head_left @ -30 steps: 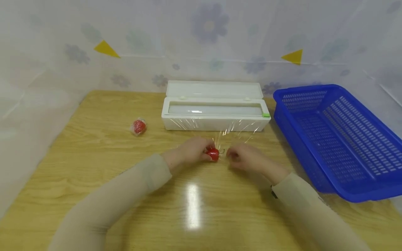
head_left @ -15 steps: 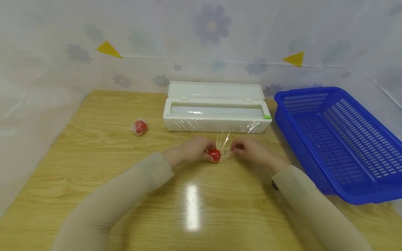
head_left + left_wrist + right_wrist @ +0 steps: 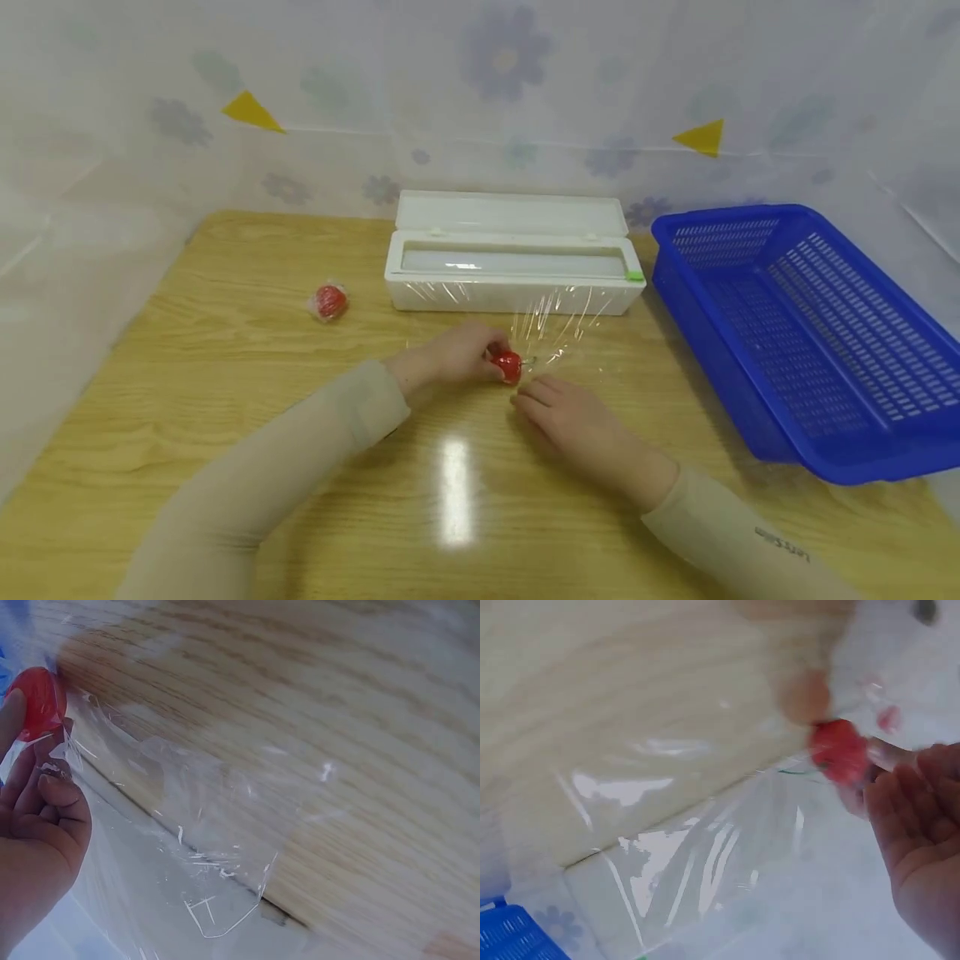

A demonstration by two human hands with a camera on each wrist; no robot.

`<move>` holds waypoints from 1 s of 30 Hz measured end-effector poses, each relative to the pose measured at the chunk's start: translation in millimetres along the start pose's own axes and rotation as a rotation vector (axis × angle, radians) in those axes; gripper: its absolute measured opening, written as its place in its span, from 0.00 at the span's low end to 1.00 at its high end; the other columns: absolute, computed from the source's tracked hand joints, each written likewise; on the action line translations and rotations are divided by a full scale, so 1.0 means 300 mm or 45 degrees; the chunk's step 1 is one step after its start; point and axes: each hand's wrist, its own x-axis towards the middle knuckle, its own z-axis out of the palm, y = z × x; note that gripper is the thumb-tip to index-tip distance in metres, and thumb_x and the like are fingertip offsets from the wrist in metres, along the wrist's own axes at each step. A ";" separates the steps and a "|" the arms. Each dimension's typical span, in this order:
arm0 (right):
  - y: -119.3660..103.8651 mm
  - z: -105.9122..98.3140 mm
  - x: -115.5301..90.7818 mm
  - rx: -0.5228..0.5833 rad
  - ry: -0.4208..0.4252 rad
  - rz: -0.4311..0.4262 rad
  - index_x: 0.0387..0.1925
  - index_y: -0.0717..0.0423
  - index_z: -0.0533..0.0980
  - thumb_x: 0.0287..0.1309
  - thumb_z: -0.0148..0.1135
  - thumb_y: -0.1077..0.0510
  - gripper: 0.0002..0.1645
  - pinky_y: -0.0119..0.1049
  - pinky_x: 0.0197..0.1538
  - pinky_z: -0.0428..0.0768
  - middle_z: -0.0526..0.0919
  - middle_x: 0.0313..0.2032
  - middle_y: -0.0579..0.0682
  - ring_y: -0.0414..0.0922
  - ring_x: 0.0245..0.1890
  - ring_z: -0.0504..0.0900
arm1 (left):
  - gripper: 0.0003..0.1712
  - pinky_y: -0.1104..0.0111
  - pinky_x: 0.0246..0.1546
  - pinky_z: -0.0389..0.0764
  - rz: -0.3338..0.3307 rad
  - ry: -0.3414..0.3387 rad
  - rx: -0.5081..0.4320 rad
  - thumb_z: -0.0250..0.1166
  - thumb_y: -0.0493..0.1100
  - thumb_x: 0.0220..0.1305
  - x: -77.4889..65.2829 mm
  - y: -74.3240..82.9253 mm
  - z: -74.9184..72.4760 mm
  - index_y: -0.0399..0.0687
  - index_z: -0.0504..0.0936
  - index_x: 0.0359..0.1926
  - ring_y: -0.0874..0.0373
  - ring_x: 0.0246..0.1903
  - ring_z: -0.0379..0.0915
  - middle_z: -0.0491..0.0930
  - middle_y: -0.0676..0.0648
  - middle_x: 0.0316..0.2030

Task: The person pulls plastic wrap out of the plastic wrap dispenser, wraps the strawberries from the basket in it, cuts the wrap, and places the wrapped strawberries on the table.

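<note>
My left hand [image 3: 457,354] pinches a small red fruit [image 3: 508,367] with a thin green stem between thumb and fingers, just above the table. Clear cling film [image 3: 558,329] stretches from the front of a white wrap dispenser [image 3: 517,292] to the fruit and lies over it. In the left wrist view, the film [image 3: 217,825] spreads beyond the fingers in loose wrinkles. My right hand [image 3: 581,425] lies just to the near right of the fruit, its fingers extended and apart from it. In the right wrist view, the fruit [image 3: 840,752] is blurred beside the right hand [image 3: 922,840].
A film-wrapped red ball-shaped item [image 3: 330,302] sits on the table at left. At right stands a blue perforated basket [image 3: 731,358]. The dispenser's lid [image 3: 510,214] is raised, showing the roll, and a green tab [image 3: 634,276] sits at its right end.
My right hand has let go of the film right of the fruit and moved toward me and left. My left hand keeps its hold on the fruit with little movement.
</note>
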 end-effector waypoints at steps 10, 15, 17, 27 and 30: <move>0.058 0.063 0.058 -0.117 -0.176 0.191 0.62 0.68 0.67 0.57 0.54 0.68 0.29 0.49 0.56 0.78 0.79 0.53 0.60 0.55 0.53 0.77 | 0.14 0.64 0.48 0.80 0.023 -0.071 -0.077 0.65 0.39 0.57 0.007 -0.029 -0.038 0.37 0.81 0.45 0.55 0.41 0.78 0.85 0.42 0.42; 0.077 0.073 0.089 -0.154 -0.148 0.222 0.58 0.66 0.70 0.61 0.55 0.61 0.24 0.46 0.53 0.79 0.84 0.46 0.56 0.51 0.46 0.79 | 0.18 0.63 0.48 0.79 -0.051 -0.132 -0.123 0.63 0.42 0.60 0.009 -0.031 -0.054 0.38 0.79 0.49 0.56 0.42 0.77 0.83 0.43 0.44; 0.083 0.073 0.100 -0.143 -0.126 0.230 0.57 0.65 0.71 0.59 0.58 0.60 0.24 0.45 0.49 0.81 0.86 0.41 0.55 0.51 0.42 0.81 | 0.20 0.64 0.48 0.79 -0.054 -0.136 -0.087 0.62 0.43 0.61 0.006 -0.030 -0.056 0.38 0.78 0.52 0.58 0.43 0.76 0.83 0.44 0.45; 0.099 0.058 0.132 0.000 -0.072 0.362 0.47 0.60 0.77 0.51 0.66 0.54 0.22 0.46 0.36 0.81 0.87 0.31 0.56 0.51 0.31 0.81 | 0.29 0.56 0.60 0.69 0.006 0.294 0.428 0.63 0.52 0.57 -0.058 -0.001 -0.001 0.41 0.75 0.56 0.49 0.55 0.69 0.78 0.42 0.52; 0.107 0.050 0.150 0.052 -0.160 0.446 0.47 0.60 0.78 0.53 0.64 0.52 0.22 0.47 0.39 0.81 0.86 0.34 0.56 0.50 0.33 0.80 | 0.25 0.54 0.57 0.68 0.032 0.403 0.661 0.64 0.51 0.55 -0.075 0.009 0.022 0.42 0.76 0.51 0.47 0.54 0.67 0.77 0.43 0.50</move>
